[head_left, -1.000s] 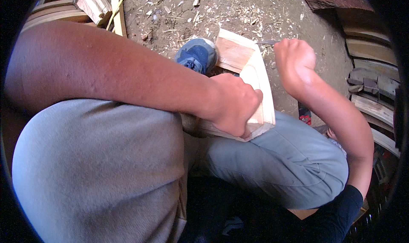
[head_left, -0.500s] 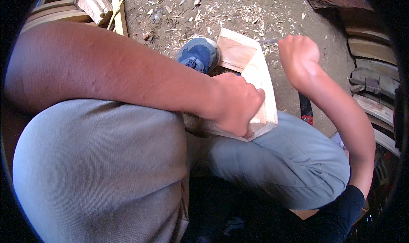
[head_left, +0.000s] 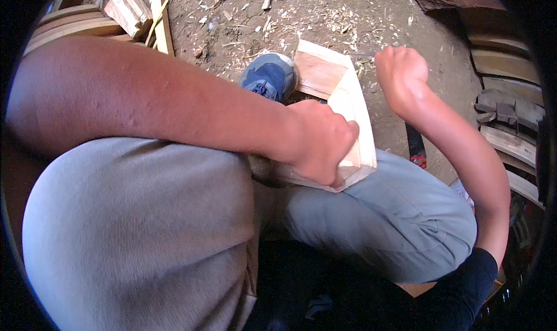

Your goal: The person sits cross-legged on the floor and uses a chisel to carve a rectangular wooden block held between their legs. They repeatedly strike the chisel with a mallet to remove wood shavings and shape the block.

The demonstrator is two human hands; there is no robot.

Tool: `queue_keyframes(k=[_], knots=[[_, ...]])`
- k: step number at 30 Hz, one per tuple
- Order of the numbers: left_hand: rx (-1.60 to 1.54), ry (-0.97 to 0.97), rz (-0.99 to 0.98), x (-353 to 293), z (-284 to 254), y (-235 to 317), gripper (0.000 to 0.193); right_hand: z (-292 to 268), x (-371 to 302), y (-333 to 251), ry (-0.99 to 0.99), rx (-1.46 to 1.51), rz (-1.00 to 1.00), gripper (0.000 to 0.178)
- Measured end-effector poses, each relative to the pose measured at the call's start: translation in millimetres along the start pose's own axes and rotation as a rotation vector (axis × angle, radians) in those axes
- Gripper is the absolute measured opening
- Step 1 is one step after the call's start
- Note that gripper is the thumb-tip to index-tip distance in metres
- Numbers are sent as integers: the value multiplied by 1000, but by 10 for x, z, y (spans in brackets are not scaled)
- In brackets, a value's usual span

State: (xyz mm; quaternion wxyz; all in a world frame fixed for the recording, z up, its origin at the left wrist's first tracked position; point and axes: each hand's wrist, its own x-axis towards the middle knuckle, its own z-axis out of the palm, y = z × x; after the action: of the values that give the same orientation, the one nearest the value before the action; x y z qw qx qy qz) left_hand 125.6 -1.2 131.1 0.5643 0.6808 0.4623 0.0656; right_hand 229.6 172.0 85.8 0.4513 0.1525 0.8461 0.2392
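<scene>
Little has moved over the last second: the right hand [head_left: 402,70] has shifted slightly, baring more of a dark, red-ended object [head_left: 414,142] near the forearm, while the left hand [head_left: 324,142] and the wooden box [head_left: 319,76] keep nearly the same place. The open box, made of pale boards, has its near end against the grey trousers [head_left: 383,226] on the right leg and its far end just beside a blue shoe [head_left: 270,76]. The left fingers are curled tightly onto the box's near part. The right fingers are closed in a fist around a thin tool [head_left: 362,53] pointing at the far corner; I cannot tell whether its tip touches. Shavings [head_left: 345,29] litter the ground beyond.
</scene>
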Motion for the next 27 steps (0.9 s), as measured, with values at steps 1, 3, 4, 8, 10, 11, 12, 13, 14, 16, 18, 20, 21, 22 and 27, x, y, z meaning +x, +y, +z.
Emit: queue_keyframes(k=[1, 3, 4, 8, 10, 11, 12, 13, 14, 16, 18, 20, 21, 22, 27], knots=[[0, -1, 6, -5, 7, -9, 65, 11, 19, 43, 41, -16, 5, 18], [0, -1, 18, 4, 15, -16, 66, 23, -10, 139, 95, 15, 29, 14], [-2, 2, 15, 5, 9, -23, 66, -19, -35, 206, 115, 65, 45, 13], [3, -17, -11, 1, -12, -1, 67, -58, -271, 396, 138, 351, 58, 27], [8, -31, -24, -1, -31, 12, 66, 8, -372, 473, 152, 398, 25, 31], [10, -38, -32, -3, -32, 19, 66, 37, -418, 499, 159, 421, 7, 33], [17, -21, -19, 0, -20, 16, 66, 42, -457, 515, 159, 428, 8, 33], [21, -7, -9, 11, -3, 10, 66, 50, -486, 526, 158, 438, 5, 32], [24, 8, 1, 23, 11, 5, 65, 61, -504, 533, 158, 447, 2, 32], [39, 18, 13, 43, 24, 6, 65, 93, -515, 543, 151, 461, -3, 32], [45, 15, 11, 53, 25, 18, 65, 141, -511, 552, 141, 457, -11, 36], [40, 6, -11, 43, -11, 52, 66, 172, -480, 561, 135, 433, -27, 46], [48, -33, -41, 43, -32, 67, 66, 165, -494, 556, 143, 451, -21, 46], [51, -73, -67, 47, -72, 96, 67, 142, -519, 542, 145, 467, -16, 46], [51, -112, -93, 50, -90, 96, 68, 105, -518, 507, 94, 413, -55, 39]])
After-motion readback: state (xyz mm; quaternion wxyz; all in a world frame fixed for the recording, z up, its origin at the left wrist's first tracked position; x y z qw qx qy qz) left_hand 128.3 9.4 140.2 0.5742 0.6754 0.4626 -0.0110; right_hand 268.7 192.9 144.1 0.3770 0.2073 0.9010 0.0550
